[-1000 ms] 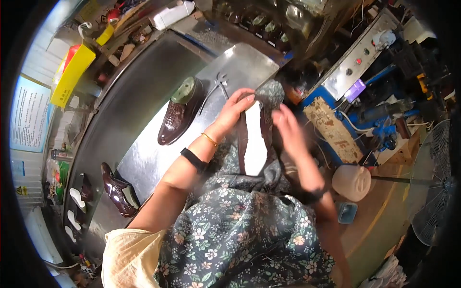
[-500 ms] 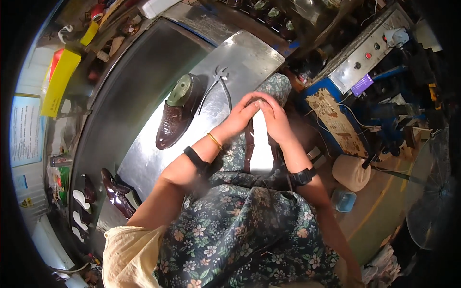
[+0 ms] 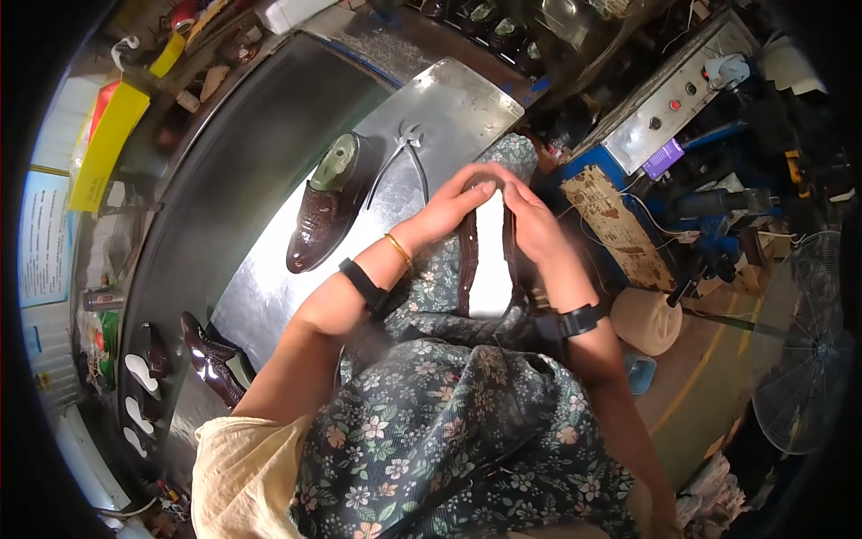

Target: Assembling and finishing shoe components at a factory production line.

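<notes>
An upturned dark brown shoe upper [image 3: 469, 260] with a long white insole [image 3: 490, 256] lies across my lap on the floral apron [image 3: 449, 395]. My left hand [image 3: 460, 199] is wrapped round its far end, the thumb pressing on the edge. From the other side my right hand [image 3: 532, 225] grips that same end. Left of my hands, a glossy brown shoe [image 3: 321, 220] with a green last [image 3: 337, 164] in it rests on the metal table [image 3: 269, 301]. Between that shoe and my left hand lie lasting pincers [image 3: 409, 157], their handles spread.
More brown shoes [image 3: 214, 359] stand at the near left, several with white soles showing. A blue machine with a control panel [image 3: 682, 94] is at the far right. Below it are a cream thread cone [image 3: 646, 321] and a fan [image 3: 813, 350]. A dark belt [image 3: 215, 193] runs along the left.
My right hand has slid down and outward along the shoe's side, and its thumb no longer meets the left one. More of the brown far end shows. The other shoe and the pincers have stayed put.
</notes>
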The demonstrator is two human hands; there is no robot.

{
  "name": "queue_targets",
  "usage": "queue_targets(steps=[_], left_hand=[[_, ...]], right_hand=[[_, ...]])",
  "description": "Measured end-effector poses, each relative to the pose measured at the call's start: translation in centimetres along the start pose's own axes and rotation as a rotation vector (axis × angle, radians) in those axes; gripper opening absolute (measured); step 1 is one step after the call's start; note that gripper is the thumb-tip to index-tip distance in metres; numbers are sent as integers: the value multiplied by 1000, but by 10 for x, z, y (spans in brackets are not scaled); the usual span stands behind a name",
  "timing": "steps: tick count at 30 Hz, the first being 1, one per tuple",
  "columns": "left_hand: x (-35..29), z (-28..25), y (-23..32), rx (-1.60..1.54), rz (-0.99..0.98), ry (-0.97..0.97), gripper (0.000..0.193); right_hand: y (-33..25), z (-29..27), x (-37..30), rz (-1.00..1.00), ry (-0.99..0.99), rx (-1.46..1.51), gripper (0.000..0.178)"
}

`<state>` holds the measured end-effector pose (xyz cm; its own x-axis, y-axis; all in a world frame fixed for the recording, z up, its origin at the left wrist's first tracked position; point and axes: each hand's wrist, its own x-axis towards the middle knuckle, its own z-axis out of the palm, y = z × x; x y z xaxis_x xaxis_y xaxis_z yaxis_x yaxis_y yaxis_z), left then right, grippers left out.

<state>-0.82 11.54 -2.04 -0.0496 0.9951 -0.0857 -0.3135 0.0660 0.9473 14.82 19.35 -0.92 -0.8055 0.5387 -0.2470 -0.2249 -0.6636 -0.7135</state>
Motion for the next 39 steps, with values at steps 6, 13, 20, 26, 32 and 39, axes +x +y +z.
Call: queue_targets(steps=[6,13,20,26,32,39], left_hand=[[-4,0,-7,141,80,5,38],[-68,-13,31,208,94,31,79],[-208,-44,31,342,-25,329,89],[-233,-28,23,644,150,429,90],[-226,-29,39,829,24,182,100],[-227,-16,11,462,-7,433,82]], right_hand=[[18,18,-8,-307,224,-753,36],[-12,19,12,22,-82,-370,45],[77,64,159,57,96,-1614,77],[84,87,176,106,22,-1853,82],[98,72,187,15,-1,-1756,58],[72,91,192,-22,-49,-2273,44]])
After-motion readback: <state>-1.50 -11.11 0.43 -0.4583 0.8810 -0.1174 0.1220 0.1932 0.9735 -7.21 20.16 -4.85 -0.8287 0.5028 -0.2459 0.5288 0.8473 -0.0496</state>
